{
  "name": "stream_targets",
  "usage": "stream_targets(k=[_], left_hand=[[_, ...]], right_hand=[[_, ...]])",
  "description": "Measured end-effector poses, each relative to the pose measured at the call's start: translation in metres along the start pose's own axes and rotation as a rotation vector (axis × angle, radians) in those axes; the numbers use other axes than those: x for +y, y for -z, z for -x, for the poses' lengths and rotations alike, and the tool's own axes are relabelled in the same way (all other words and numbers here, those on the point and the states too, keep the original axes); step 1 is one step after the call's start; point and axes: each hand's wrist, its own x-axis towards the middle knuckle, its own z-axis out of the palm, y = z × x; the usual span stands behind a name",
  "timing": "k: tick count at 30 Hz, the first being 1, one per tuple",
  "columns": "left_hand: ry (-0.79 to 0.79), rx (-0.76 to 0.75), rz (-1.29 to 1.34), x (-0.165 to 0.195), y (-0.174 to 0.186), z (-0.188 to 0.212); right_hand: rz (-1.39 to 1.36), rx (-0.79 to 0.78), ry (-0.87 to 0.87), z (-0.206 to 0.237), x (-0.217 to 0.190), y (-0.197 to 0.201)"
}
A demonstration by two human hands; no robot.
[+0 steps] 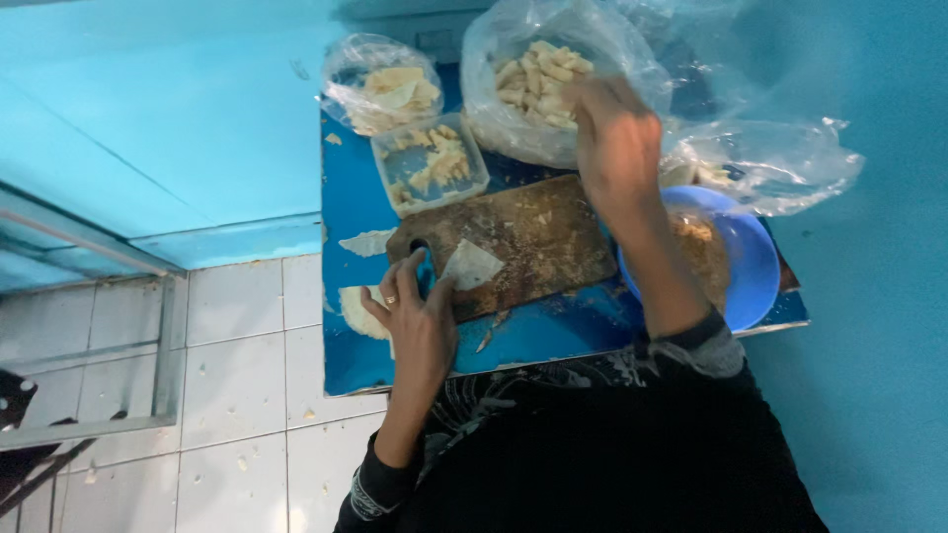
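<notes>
My left hand (420,311) rests on the near left end of a worn wooden cutting board (533,232), its fingertips touching a pale triangular dough wrapper (471,265) that lies on the board. My right hand (617,138) reaches forward into a clear plastic bag (494,59) full of folded pale dough pieces (541,79); whether it grips one is hidden. The board lies on a small blue table (553,331).
A blue bowl (752,266) with brown filling sits at the board's right. A clear square tub (431,164) and a second bag (380,89) hold more pieces. Loose wrappers (357,311) lie at the table's left. An empty clear bag (780,163) lies far right. White tiled floor lies left.
</notes>
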Motion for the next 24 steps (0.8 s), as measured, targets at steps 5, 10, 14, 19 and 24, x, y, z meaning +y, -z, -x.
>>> stream_targets(k=[5, 10, 14, 19, 24], left_hand=[[0.037, 0.041, 0.12, 0.001, -0.008, -0.003], [0.101, 0.063, 0.088, -0.007, -0.014, -0.004], [0.097, 0.03, -0.014, -0.003, -0.02, -0.004], [0.105, 0.068, -0.061, 0.012, -0.028, -0.005], [0.177, 0.034, -0.078, 0.02, -0.035, -0.008]], right_hand=[[-0.047, 0.057, 0.072, -0.003, 0.009, 0.018], [-0.18, -0.179, -0.324, 0.054, 0.025, 0.098], [-0.163, -0.491, -0.302, 0.1, 0.052, 0.128], [-0.156, -0.547, -0.312, 0.146, 0.072, 0.124], [-0.189, -0.405, -0.226, 0.169, 0.08, 0.102]])
